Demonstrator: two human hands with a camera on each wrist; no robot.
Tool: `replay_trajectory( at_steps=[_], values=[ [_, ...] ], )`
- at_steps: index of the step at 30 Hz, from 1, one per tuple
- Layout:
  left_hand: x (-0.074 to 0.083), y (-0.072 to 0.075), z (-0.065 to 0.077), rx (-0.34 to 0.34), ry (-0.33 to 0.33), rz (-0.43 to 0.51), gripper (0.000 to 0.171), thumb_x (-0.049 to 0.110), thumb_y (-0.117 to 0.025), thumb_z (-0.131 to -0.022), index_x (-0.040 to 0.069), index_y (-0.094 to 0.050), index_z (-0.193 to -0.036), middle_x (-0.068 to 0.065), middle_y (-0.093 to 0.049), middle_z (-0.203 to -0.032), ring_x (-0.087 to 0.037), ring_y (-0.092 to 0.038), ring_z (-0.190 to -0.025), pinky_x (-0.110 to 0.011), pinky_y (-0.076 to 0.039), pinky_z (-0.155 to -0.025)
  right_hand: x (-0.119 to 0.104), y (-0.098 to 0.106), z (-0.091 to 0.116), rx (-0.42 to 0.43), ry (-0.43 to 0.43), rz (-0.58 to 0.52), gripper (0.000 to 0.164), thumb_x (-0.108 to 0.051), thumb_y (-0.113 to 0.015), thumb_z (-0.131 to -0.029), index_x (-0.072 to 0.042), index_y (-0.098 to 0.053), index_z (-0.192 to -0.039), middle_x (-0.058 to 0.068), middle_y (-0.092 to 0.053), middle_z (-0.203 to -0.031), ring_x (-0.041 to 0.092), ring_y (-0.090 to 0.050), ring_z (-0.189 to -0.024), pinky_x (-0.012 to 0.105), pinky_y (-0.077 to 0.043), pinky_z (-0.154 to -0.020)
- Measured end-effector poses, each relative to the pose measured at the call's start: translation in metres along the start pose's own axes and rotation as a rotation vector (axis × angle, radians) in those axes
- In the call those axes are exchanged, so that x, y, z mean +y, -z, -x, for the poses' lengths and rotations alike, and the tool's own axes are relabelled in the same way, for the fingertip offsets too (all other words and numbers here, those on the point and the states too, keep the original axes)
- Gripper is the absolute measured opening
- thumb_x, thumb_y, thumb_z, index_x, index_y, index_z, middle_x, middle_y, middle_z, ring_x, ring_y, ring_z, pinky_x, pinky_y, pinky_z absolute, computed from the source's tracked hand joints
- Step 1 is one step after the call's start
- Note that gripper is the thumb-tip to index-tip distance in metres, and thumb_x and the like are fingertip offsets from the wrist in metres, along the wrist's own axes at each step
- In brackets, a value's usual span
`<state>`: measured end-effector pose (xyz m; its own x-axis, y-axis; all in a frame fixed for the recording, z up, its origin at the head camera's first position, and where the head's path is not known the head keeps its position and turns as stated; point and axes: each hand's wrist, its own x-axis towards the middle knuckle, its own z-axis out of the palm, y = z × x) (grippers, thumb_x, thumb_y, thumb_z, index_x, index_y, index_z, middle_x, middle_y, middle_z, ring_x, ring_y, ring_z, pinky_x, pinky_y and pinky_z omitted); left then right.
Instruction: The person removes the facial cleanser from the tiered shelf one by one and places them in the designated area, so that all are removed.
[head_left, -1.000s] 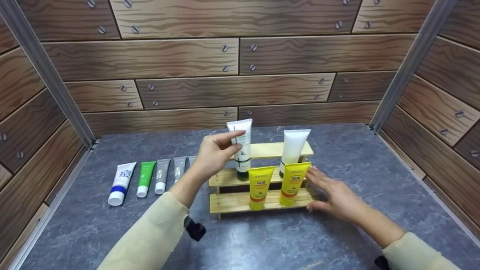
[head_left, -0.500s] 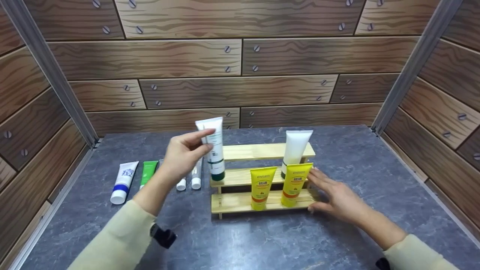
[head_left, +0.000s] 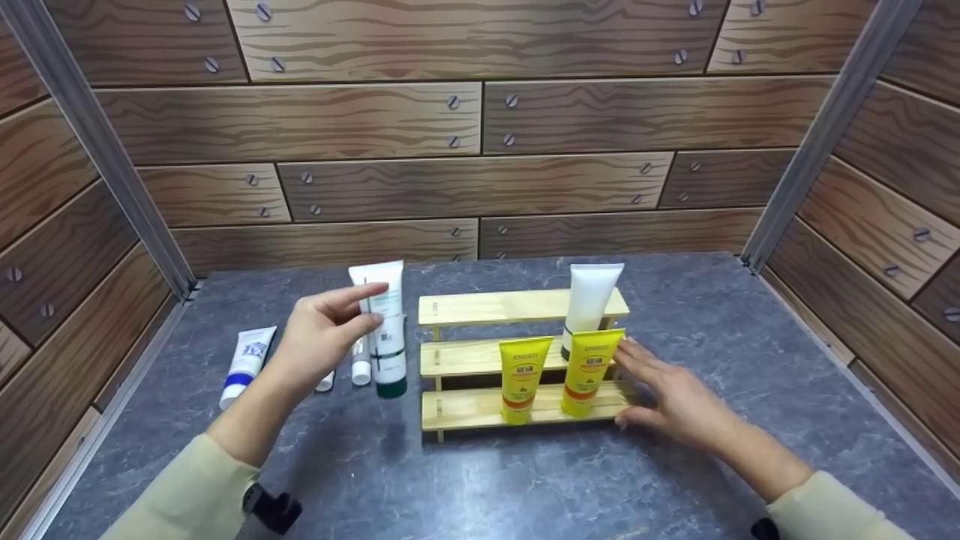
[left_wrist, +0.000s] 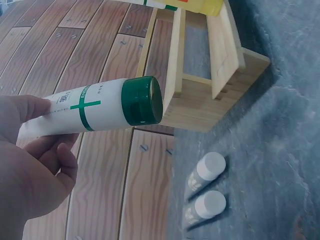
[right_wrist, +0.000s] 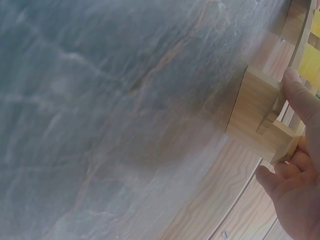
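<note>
Between thumb and fingers, my left hand (head_left: 319, 337) pinches a white tube (head_left: 388, 330) with a dark green cap, held upright left of the wooden rack (head_left: 495, 306). The left wrist view shows this tube's green cap (left_wrist: 142, 100) pointing away from the palm. At the rack's right end my right hand (head_left: 675, 394) grips the wood, its thumb (right_wrist: 300, 95) on one side and fingers curled on the other. Two yellow tubes (head_left: 523, 379) stand on the lowest tier. Another white tube (head_left: 592, 292) stands behind them on the middle tier.
A white tube with a blue band (head_left: 247, 364) lies on the grey marbled tabletop (head_left: 480, 495) at the left. Small grey tubes with white caps (head_left: 361, 369) lie beside it, partly hidden by the left hand. Wood-patterned walls (head_left: 480, 180) enclose the table.
My left hand has carried the white tube leftward off the rack's middle tier and lowered it slightly beside the rack. The right hand has stayed at the rack's end.
</note>
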<state>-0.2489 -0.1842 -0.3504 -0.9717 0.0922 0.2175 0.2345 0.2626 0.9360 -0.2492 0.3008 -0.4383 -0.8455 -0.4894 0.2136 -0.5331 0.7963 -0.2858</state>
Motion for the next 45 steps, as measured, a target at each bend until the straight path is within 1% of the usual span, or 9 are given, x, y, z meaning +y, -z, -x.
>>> replay_trajectory(
  at_steps=[4,9,15,20,25,31,35,41,45],
  values=[
    [-0.003,0.002,0.009,-0.014,0.051,-0.009,0.043,0.002,-0.071,-0.098,0.011,-0.071,-0.139,-0.016,-0.074,-0.126,-0.024,-0.071,-0.105,-0.035,-0.059,-0.088,0.0,0.0,0.0,-0.002,-0.006,-0.003,0.097,-0.037,-0.09,-0.081,-0.002,-0.043,-0.159,0.018,-0.033,-0.167,0.043,-0.039,-0.15,0.064,-0.036,-0.115],
    [-0.008,0.003,0.019,-0.017,0.12,-0.002,0.043,0.001,-0.072,-0.096,0.012,-0.071,-0.138,-0.017,-0.075,-0.121,-0.024,-0.07,-0.101,-0.03,-0.057,-0.079,0.0,0.0,0.001,-0.004,-0.013,-0.009,0.098,-0.038,-0.09,-0.081,-0.003,-0.043,-0.159,0.017,-0.032,-0.167,0.043,-0.039,-0.149,0.065,-0.035,-0.115],
    [-0.016,0.001,0.029,-0.041,0.164,0.025,0.044,0.001,-0.073,-0.095,0.009,-0.07,-0.139,-0.019,-0.073,-0.126,-0.024,-0.07,-0.106,-0.034,-0.058,-0.088,0.001,-0.001,0.0,0.024,0.03,0.003,0.096,-0.038,-0.091,-0.08,0.0,-0.047,-0.157,0.018,-0.037,-0.165,0.042,-0.041,-0.149,0.063,-0.038,-0.114],
    [-0.022,-0.004,0.035,-0.033,0.216,0.027,0.045,0.0,-0.075,-0.092,0.009,-0.072,-0.136,-0.018,-0.073,-0.125,-0.025,-0.07,-0.107,-0.036,-0.057,-0.089,0.002,-0.001,0.0,0.029,0.031,0.006,0.096,-0.039,-0.091,-0.081,0.0,-0.048,-0.156,0.019,-0.038,-0.164,0.043,-0.042,-0.148,0.063,-0.039,-0.114],
    [-0.03,-0.01,0.038,-0.018,0.268,-0.013,0.044,0.001,-0.077,-0.091,0.012,-0.075,-0.133,-0.013,-0.073,-0.123,-0.023,-0.065,-0.1,-0.031,-0.054,-0.076,0.001,-0.001,0.0,0.023,0.022,0.001,0.097,-0.039,-0.091,-0.08,-0.002,-0.046,-0.157,0.018,-0.036,-0.166,0.043,-0.041,-0.148,0.065,-0.038,-0.113],
    [-0.038,-0.015,0.043,-0.031,0.314,0.019,0.045,0.0,-0.076,-0.09,0.01,-0.074,-0.134,-0.014,-0.068,-0.133,-0.024,-0.061,-0.103,-0.032,-0.05,-0.077,0.001,-0.001,0.001,0.025,0.022,0.0,0.097,-0.039,-0.091,-0.08,-0.002,-0.046,-0.158,0.018,-0.035,-0.166,0.043,-0.04,-0.149,0.066,-0.038,-0.113],
    [-0.044,-0.018,0.046,-0.034,0.357,0.032,0.046,0.0,-0.077,-0.089,0.01,-0.074,-0.134,-0.011,-0.069,-0.133,-0.021,-0.062,-0.092,-0.028,-0.049,-0.068,0.001,-0.001,0.001,0.028,0.025,0.007,0.096,-0.039,-0.09,-0.08,-0.002,-0.046,-0.157,0.018,-0.037,-0.165,0.043,-0.041,-0.148,0.065,-0.038,-0.113],
    [-0.053,-0.024,0.049,-0.028,0.368,0.035,0.047,-0.001,-0.077,-0.086,0.007,-0.075,-0.133,-0.01,-0.073,-0.125,-0.016,-0.059,-0.08,-0.022,-0.043,-0.057,0.0,-0.001,0.001,0.027,0.022,0.004,0.096,-0.039,-0.09,-0.081,-0.003,-0.046,-0.158,0.018,-0.036,-0.165,0.043,-0.041,-0.149,0.066,-0.037,-0.113],
    [-0.056,-0.025,0.051,-0.031,0.394,0.027,0.046,-0.001,-0.076,-0.086,0.008,-0.076,-0.131,-0.009,-0.073,-0.123,-0.014,-0.058,-0.074,-0.021,-0.042,-0.054,0.0,-0.001,0.001,0.032,0.032,0.004,0.096,-0.037,-0.091,-0.081,-0.001,-0.046,-0.157,0.018,-0.036,-0.165,0.042,-0.041,-0.149,0.066,-0.038,-0.113]
  ],
)
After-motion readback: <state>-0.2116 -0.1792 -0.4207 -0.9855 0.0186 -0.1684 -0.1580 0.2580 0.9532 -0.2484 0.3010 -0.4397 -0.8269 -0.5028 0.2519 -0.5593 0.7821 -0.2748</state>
